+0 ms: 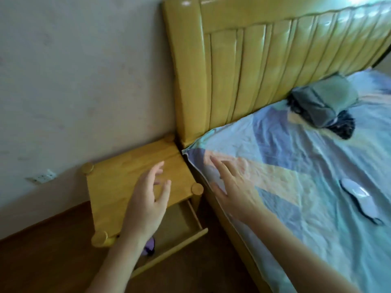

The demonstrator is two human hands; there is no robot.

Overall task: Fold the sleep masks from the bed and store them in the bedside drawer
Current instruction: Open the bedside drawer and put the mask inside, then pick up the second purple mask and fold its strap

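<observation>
While the bedside drawer (179, 225) is standing open with something purple (149, 247) inside, both hands, left hand (146, 206) and right hand (234, 193), are hovering with fingers spread and empty, seemingly between masks, needing next to reach the pale sleep mask (359, 200) lying on the bed (306, 166).

- Left hand (146, 206): bare, I see no ring or glove.
- Right hand (234, 193): bare likewise.
- Both forearms: bare, no sleeve or watch in my view.

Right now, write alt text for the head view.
Two empty, open hands, left hand and right hand, hover between an open bedside drawer holding a purple item and a bed where a white sleep mask lies flat.
</observation>
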